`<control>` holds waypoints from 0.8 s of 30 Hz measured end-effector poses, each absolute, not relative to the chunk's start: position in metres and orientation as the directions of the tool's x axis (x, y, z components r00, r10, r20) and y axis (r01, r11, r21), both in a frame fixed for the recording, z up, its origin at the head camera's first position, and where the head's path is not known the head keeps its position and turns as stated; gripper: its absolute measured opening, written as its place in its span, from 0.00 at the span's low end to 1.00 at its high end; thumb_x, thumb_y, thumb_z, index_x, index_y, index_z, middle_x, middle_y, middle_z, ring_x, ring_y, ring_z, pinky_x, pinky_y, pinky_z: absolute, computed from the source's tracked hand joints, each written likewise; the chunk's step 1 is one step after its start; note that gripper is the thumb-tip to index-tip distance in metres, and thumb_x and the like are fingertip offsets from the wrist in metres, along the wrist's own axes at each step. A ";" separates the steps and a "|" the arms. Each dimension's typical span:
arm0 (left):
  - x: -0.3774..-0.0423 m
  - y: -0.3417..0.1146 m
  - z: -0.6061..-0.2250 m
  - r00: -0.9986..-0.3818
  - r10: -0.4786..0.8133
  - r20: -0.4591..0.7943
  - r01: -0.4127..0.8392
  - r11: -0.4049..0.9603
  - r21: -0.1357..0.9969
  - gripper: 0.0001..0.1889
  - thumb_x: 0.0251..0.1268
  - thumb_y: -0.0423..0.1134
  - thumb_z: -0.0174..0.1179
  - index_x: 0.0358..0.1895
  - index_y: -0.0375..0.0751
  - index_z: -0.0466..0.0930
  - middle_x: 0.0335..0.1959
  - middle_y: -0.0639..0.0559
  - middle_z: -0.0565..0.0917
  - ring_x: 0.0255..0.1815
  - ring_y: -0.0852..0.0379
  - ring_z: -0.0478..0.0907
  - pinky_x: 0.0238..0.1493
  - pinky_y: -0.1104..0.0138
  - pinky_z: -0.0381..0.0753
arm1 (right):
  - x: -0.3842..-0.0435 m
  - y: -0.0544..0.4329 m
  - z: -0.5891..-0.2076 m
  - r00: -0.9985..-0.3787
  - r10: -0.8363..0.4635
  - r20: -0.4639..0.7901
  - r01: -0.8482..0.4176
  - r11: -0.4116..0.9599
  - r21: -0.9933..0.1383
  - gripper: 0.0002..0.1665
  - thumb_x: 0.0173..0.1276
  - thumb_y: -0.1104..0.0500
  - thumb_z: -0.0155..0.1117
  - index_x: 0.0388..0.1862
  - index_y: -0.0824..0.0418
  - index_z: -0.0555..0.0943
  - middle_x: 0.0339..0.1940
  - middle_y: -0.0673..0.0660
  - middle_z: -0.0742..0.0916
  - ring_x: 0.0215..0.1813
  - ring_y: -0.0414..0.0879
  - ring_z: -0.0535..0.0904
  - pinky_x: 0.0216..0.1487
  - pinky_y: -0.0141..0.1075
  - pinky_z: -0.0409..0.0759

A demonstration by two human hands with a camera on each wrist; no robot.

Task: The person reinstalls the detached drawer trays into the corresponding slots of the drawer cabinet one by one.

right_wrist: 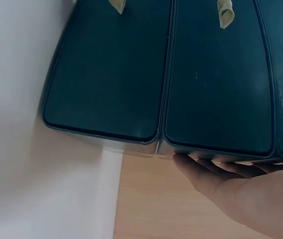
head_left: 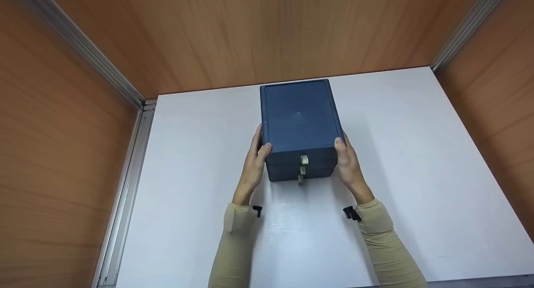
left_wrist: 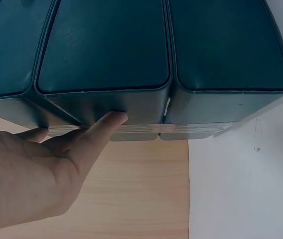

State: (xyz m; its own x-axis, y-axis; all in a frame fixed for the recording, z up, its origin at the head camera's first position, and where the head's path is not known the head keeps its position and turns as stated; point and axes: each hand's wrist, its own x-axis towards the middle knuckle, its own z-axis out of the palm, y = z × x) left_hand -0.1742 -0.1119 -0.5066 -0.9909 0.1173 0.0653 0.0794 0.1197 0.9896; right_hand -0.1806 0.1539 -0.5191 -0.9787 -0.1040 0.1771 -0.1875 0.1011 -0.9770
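A dark blue three-drawer box (head_left: 298, 117) stands in the middle of the head view, its drawer fronts facing me. Small pale tabs (head_left: 304, 159) stick out from the fronts, one per drawer. My left hand (head_left: 253, 167) presses the box's left side, its thumb near the front upper corner. On the opposite side, my right hand (head_left: 349, 165) presses in the same way. Both wrist views show the drawer fronts (left_wrist: 104, 45) close up, with extended fingers and thumb against the side walls. Parts of the fingers are hidden behind the box. Whether its base touches the table cannot be told.
The box is on or over a white table (head_left: 192, 221). Wood-grain panels (head_left: 250, 33) enclose the back and both sides, with metal rails (head_left: 125, 188) along the corners and left edge. The box's far end lies close to the back panel.
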 end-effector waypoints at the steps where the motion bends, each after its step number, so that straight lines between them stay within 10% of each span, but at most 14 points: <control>1: -0.175 -0.112 -0.507 -0.991 0.116 0.066 0.080 0.123 0.989 0.40 0.83 0.54 0.43 0.90 0.50 0.41 0.90 0.43 0.46 0.90 0.41 0.45 0.86 0.44 0.50 | -0.181 0.154 -0.519 -0.979 -0.102 0.175 -0.185 0.101 -0.977 0.41 0.86 0.48 0.32 0.89 0.67 0.45 0.91 0.65 0.52 0.91 0.57 0.44 0.89 0.51 0.41; 17: -0.181 -0.120 -0.507 -0.988 0.152 0.030 0.048 0.116 0.992 0.36 0.87 0.56 0.42 0.90 0.54 0.45 0.90 0.46 0.51 0.88 0.39 0.54 0.78 0.36 0.65 | -0.188 0.171 -0.517 -0.982 -0.151 0.117 -0.148 0.213 -0.966 0.39 0.89 0.45 0.36 0.90 0.62 0.50 0.89 0.65 0.59 0.90 0.60 0.51 0.88 0.56 0.49; 24: -0.175 -0.132 -0.507 -0.997 0.022 0.073 0.076 0.272 0.959 0.33 0.88 0.55 0.40 0.89 0.54 0.51 0.89 0.47 0.55 0.88 0.38 0.55 0.83 0.39 0.58 | -0.187 0.191 -0.519 -0.977 -0.205 0.062 -0.128 0.326 -0.936 0.43 0.88 0.37 0.21 0.90 0.59 0.51 0.89 0.64 0.60 0.88 0.64 0.55 0.83 0.65 0.56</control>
State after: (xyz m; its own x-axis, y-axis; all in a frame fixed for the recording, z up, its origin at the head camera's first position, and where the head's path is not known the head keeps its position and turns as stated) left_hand -0.1750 -0.1324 -0.5066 -0.9971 0.0222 0.0730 0.0763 0.2724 0.9592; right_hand -0.1873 0.1907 -0.5194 -0.9768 -0.2049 0.0623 -0.1282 0.3264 -0.9365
